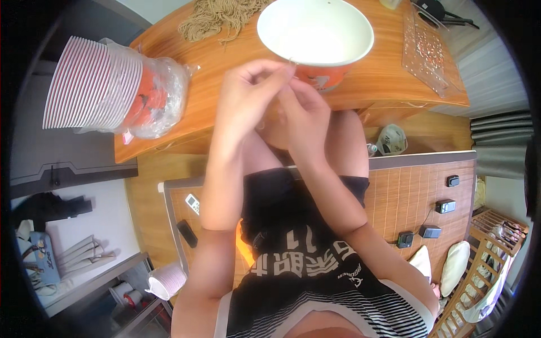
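Observation:
My left hand (248, 93) and my right hand (307, 110) meet above the front edge of a wooden table. Thumbs and fingers of both are pinched together around something thin and small, which I cannot make out. A faint thread-like curl shows at the fingertips. Just beyond them stands a large round paper bucket (315, 28), white inside and orange-red outside, its near rim close to my fingers. Farther back on the left lies a loose bundle of tan cords (220, 19).
A tall stack of nested paper buckets (93, 84) in clear plastic lies at the table's left. On the right sits a clear tray (414, 62) with small red and white beads. Below the table is a bagged bin (391, 139). Small black devices (445, 206) rest on the mat.

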Tool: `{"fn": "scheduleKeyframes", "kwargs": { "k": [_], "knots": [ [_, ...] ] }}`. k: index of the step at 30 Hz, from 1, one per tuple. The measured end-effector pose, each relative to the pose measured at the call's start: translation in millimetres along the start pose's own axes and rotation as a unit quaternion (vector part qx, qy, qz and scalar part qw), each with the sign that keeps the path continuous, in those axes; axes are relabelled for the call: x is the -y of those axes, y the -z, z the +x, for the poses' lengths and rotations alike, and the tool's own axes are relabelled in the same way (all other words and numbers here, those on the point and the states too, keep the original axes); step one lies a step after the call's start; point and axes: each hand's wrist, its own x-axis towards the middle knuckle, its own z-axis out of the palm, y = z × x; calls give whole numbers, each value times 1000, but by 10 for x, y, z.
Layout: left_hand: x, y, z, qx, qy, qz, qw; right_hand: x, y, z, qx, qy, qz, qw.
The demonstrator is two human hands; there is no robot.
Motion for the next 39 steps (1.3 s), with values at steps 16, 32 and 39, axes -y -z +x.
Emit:
{"fn": "scheduleKeyframes", "kwargs": {
  "k": [16, 32, 39],
  "knots": [
    [91, -64, -16, -4, -27, -64, 998, 119, 140, 83, -3, -118, 121, 986],
    [33, -124, -68, -43, -71, 43, 996, 218, 242, 94, -59, 311, -430, 846],
    [52, -129, -61, -13, -141, 63, 988, 647, 428, 219, 17, 510, -553, 659]
  ]
}}
